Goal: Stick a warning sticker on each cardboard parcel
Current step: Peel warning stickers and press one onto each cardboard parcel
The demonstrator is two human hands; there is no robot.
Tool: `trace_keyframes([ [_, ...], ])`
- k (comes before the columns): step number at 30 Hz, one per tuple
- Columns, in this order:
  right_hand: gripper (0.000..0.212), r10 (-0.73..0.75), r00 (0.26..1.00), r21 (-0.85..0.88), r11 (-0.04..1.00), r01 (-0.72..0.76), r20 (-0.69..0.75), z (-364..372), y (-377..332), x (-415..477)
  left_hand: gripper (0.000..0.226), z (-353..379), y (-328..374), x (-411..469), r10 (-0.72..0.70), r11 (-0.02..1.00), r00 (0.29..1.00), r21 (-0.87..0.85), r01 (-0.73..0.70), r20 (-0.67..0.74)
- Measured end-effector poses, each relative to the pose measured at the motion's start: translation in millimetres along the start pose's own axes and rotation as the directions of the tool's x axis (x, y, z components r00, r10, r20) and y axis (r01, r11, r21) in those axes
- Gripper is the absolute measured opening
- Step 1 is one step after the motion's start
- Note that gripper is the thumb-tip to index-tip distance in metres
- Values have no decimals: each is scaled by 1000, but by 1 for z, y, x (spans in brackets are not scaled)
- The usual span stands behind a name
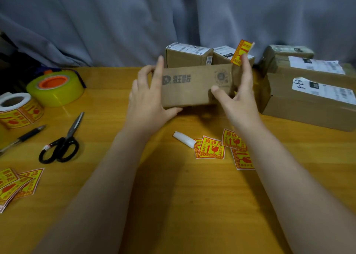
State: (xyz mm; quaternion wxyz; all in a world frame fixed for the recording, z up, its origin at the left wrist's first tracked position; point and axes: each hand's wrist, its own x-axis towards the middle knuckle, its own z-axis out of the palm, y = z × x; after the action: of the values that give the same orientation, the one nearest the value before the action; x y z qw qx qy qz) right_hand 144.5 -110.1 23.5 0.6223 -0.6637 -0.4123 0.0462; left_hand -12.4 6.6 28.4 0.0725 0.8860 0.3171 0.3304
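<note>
A small brown cardboard parcel (192, 89) with a printed logo is held between both hands just above the wooden table (173, 196). My left hand (150, 101) grips its left end, thumb under the lower edge and fingers over the top. My right hand (237, 97) holds the right end, thumb on the front face. A yellow and red warning sticker (240, 51) sticks up from my right fingertips, above the parcel's right corner. Several loose warning stickers (221, 148) lie on the table below the parcel.
Two small parcels (188, 55) stand behind the held one, and larger labelled parcels (308, 97) lie at the right. At the left are a sticker roll (17, 109), a yellow tape roll (55, 88), scissors (63, 144), a pen (23, 137) and more stickers (17, 184). A white backing scrap (184, 139) lies mid-table.
</note>
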Motion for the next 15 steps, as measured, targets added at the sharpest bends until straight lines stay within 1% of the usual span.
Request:
trace_keyframes([
  [1,82,-2,999,21,1000,3,-41,0,-1,-2,109,0,0,0,9,998,1000,61,-8,-19],
  [3,72,-65,982,22,997,70,-178,-1,-7,-4,101,0,1,-1,34,989,998,143,-26,-50],
  [4,66,-112,965,27,992,122,-236,-2,-10,-5,98,1,1,-2,55,988,997,149,-46,-59],
  [5,61,-162,952,32,984,176,-262,-4,-13,-5,96,3,-1,-2,84,987,995,140,-75,-59],
  [6,55,-207,945,37,974,223,-252,-5,-14,-5,94,6,-2,-2,111,987,992,118,-105,-51],
  [7,50,-236,949,45,967,251,-209,-5,-15,-5,93,8,-4,-2,128,988,991,92,-124,-41],
  [9,43,-242,967,29,969,245,-86,-4,-14,-4,95,9,-5,-2,149,987,989,65,-148,-19],
  [11,37,-212,977,-39,977,212,-10,-3,-10,-3,99,6,-3,-1,169,982,985,81,-171,30],
  [13,26,-188,982,-104,976,189,13,-2,-8,-2,98,0,1,2,162,982,982,83,-170,95],
  [15,16,-172,985,-121,978,172,14,-2,-10,2,96,-5,2,10,147,984,979,81,-159,141],
])
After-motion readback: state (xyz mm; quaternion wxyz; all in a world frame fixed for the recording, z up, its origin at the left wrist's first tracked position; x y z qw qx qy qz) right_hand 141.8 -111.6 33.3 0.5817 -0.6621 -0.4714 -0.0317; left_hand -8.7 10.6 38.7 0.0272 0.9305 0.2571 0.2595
